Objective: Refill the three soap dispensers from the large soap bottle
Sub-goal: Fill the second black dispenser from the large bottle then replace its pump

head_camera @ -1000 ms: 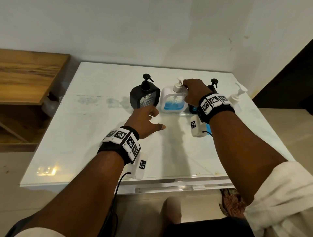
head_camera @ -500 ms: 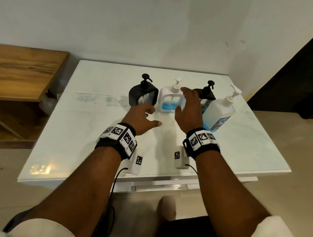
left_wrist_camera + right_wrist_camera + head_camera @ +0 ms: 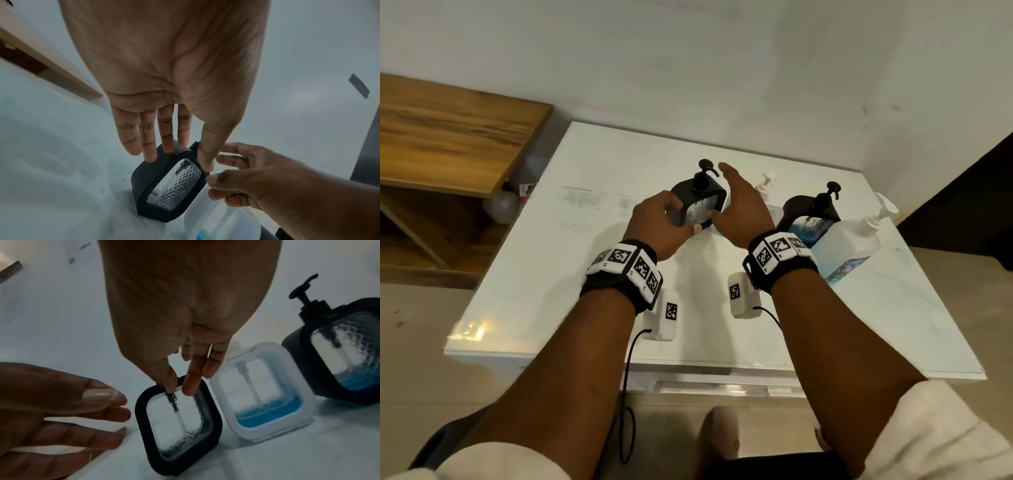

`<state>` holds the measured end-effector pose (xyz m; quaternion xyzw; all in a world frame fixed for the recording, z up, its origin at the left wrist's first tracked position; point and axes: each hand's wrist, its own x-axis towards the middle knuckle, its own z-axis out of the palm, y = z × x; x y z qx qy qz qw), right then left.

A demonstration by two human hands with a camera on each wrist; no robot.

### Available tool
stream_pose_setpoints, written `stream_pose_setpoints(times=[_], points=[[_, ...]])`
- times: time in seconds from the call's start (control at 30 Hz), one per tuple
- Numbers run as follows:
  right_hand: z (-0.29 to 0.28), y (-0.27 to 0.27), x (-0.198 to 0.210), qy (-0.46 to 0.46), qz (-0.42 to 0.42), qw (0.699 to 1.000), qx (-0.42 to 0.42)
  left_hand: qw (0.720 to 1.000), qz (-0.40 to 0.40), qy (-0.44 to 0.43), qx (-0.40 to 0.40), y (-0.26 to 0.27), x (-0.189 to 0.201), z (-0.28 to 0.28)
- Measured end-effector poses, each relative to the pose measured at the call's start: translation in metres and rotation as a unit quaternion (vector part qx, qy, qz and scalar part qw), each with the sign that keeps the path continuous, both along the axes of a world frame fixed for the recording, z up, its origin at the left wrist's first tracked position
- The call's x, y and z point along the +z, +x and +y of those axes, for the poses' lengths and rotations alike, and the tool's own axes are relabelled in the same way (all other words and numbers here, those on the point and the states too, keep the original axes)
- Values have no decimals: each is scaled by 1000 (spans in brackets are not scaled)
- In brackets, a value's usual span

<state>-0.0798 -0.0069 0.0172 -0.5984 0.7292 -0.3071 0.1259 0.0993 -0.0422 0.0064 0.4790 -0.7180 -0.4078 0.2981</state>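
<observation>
An empty black dispenser [image 3: 698, 204] [image 3: 170, 183] [image 3: 179, 418] stands at the left of the row. My left hand [image 3: 654, 222] [image 3: 164, 126] reaches its left side with nearly straight fingers, thumb low at its front. My right hand [image 3: 739, 209] [image 3: 185, 321] is at its right side, fingers straight past the pump, thumb on its upper edge. Neither hand plainly grips it. The white dispenser [image 3: 767, 180] [image 3: 263, 395] holds a little blue soap and is mostly hidden behind my right hand. The second black dispenser [image 3: 808, 222] [image 3: 339, 353] also holds some blue soap. The large soap bottle [image 3: 849, 250] stands at the right.
Everything stands on a white table [image 3: 585, 274] against a white wall. A wooden shelf unit [image 3: 448, 137] adjoins the table's left side. The table's right edge lies just beyond the large bottle.
My right hand left the white dispenser's pump and swung left to the empty black dispenser. My left hand moved forward to that dispenser's left side.
</observation>
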Motion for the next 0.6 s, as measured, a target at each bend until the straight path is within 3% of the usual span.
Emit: stream_pose_setpoints(times=[0.17,0.6], points=[[-19,10,0,-4,-35,999,10,1000,9,18,-15,3,1,-2],[-37,3,3,93,102,989,-45,999,-13,21,-23,6,9,0]])
